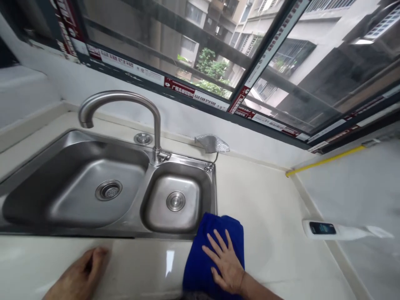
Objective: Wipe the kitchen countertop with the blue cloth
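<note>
A blue cloth (196,260) lies on the pale countertop, its far edge reaching the corner of the small sink bowl. My right hand (226,262) is spread flat on top of it, palm down and fingers apart. To the left, my left hand (79,273) rests at the counter's front with its fingers curled into a loose fist. Nothing shows in that fist. Just beyond both hands is a stainless steel double sink (137,216), with a large bowl on the left and a smaller one on the right.
A curved faucet (158,125) rises behind the sink. Near it are a round metal drain piece (143,138) and a silvery wrapped item (212,143). A white device with a dark screen (321,228) is at the right, below a yellow pipe (325,160). A window (200,93) spans the back.
</note>
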{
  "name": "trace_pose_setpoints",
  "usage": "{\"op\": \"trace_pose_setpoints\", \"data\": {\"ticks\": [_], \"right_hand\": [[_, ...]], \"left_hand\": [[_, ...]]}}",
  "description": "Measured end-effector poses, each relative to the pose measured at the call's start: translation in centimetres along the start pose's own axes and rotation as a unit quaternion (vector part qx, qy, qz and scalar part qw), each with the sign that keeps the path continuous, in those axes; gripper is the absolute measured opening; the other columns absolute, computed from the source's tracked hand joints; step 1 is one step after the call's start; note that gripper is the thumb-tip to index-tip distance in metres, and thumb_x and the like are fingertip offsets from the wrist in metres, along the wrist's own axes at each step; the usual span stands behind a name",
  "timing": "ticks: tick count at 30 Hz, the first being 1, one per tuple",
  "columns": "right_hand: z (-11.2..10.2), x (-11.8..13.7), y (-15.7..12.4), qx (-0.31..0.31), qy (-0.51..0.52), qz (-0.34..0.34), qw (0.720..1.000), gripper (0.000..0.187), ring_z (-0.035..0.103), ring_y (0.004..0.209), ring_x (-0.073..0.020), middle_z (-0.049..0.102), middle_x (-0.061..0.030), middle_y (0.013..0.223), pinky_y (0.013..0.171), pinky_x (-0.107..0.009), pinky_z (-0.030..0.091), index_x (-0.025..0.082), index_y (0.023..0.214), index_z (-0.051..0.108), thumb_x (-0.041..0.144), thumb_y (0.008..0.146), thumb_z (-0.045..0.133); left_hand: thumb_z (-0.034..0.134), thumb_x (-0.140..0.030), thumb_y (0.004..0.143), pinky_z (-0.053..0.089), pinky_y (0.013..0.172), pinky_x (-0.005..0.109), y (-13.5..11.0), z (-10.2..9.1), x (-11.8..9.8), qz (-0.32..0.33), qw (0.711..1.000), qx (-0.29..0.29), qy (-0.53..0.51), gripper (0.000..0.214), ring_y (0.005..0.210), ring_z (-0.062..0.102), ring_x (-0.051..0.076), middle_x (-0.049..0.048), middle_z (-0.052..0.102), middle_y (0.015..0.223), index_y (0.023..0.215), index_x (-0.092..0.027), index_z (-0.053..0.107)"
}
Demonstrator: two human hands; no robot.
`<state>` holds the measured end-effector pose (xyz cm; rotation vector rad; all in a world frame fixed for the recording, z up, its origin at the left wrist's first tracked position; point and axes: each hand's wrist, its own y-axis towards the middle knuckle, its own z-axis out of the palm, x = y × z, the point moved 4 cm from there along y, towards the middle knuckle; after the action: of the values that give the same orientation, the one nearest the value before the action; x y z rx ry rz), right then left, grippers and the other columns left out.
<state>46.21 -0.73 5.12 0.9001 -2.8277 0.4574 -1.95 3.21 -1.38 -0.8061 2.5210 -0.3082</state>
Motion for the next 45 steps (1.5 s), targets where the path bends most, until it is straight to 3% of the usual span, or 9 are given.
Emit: {"op": "trace_pose_setpoints", "data": {"ticks": [8,17,22,26,30,35,39,43,45], "right_hand": [[-1.4,5.7,7.8,0.084,0.081,-0.09,0.989,0.077,0.002,0.158,-0.0354,-0.001,-0.0096,0.171,0.124,-0.066,0.01,0.032,0.164,0.016,0.042,0.096,0.052],[-3.2,17.1,17.1,0.028,0.087,-0.122,0.988,0.067,0.004,0.157,-0.0383,-0.002,-0.0155,0.171,0.123,-0.067,0.017,0.023,0.164,0.017,0.047,0.105,0.039],[-3.5,19.3,18.9,-0.024,0.064,-0.146,0.987,0.064,0.009,0.157,-0.0342,0.003,-0.0138,0.171,0.122,-0.063,0.022,0.023,0.163,0.021,0.044,0.106,0.04],[-3.8,18.8,17.7,-0.045,0.06,-0.152,0.985,0.064,0.01,0.157,-0.0337,0.009,-0.0133,0.171,0.122,-0.064,0.021,0.025,0.163,0.022,0.047,0.105,0.04],[-3.6,17.4,15.3,-0.06,0.085,-0.161,0.981,0.063,0.007,0.158,-0.034,0.01,-0.0121,0.171,0.123,-0.066,0.016,0.027,0.162,0.023,0.05,0.105,0.038],[-2.4,14.8,11.9,-0.087,0.098,-0.141,0.981,0.068,0.009,0.158,-0.0327,0.017,-0.0126,0.17,0.125,-0.064,0.013,0.024,0.162,0.025,0.044,0.101,0.048],[-1.4,12.4,8.5,-0.12,0.109,-0.124,0.979,0.072,0.012,0.157,-0.0321,0.023,-0.0125,0.169,0.127,-0.062,0.014,0.021,0.159,0.033,0.038,0.094,0.058],[0.0,7.8,2.5,-0.188,0.197,-0.106,0.956,0.044,0.047,0.143,-0.0191,0.064,-0.0054,0.14,0.125,-0.047,0.031,0.024,0.138,0.06,0.026,0.097,0.046],[0.7,3.9,-1.3,-0.264,0.184,-0.033,0.946,0.044,0.057,0.134,-0.0178,0.069,-0.0062,0.132,0.121,-0.045,0.039,0.023,0.129,0.067,0.02,0.097,0.037]], "left_hand": [[0.049,-0.055,0.096,0.036,0.061,0.027,-2.6,-2.5,-3.2,-0.018,0.999,0.019,0.021,0.038,0.073,0.062,0.02,0.0022,0.074,0.092,0.107,-0.03,0.075],[0.035,-0.051,0.099,0.034,0.061,0.028,-3.8,-3.2,-3.4,0.026,0.996,-0.03,-0.074,0.047,0.064,0.06,0.02,0.0041,0.07,0.073,0.11,-0.026,0.073],[0.034,-0.053,0.098,0.037,0.06,0.026,-3.6,-3.5,-2.9,0.037,0.99,-0.064,-0.12,0.049,0.06,0.06,0.018,0.0013,0.069,0.067,0.11,-0.025,0.073],[0.039,-0.055,0.095,0.041,0.058,0.025,-3.6,-4.1,-3.1,0.065,0.988,-0.045,-0.136,0.046,0.063,0.065,0.018,-0.0004,0.071,0.069,0.105,-0.026,0.074],[0.041,-0.056,0.095,0.05,0.063,0.026,-6.4,-3.9,-5.4,0.158,0.971,-0.071,-0.165,0.045,0.063,0.066,0.017,-0.0004,0.073,0.075,0.1,-0.025,0.074],[0.045,-0.045,0.099,0.057,0.09,0.033,-12.9,0.1,-11.9,0.405,0.892,-0.117,-0.164,0.036,0.096,0.072,0.021,0.0062,0.077,0.102,0.102,-0.023,0.074],[0.04,-0.037,0.102,0.058,0.101,0.039,-15.5,3.8,-14.8,0.457,0.87,-0.127,-0.135,0.04,0.117,0.067,0.022,0.0114,0.071,0.126,0.126,-0.018,0.065],[0.039,-0.035,0.103,0.053,0.11,0.048,-16.6,5.8,-16.3,0.48,0.867,-0.115,-0.068,0.041,0.129,0.06,0.025,0.0138,0.064,0.139,0.135,-0.017,0.06],[0.042,-0.031,0.102,0.044,0.117,0.056,-17.5,6.6,-17.5,0.518,0.847,-0.118,-0.021,0.041,0.136,0.054,0.027,0.0136,0.06,0.144,0.137,-0.018,0.058]]}}
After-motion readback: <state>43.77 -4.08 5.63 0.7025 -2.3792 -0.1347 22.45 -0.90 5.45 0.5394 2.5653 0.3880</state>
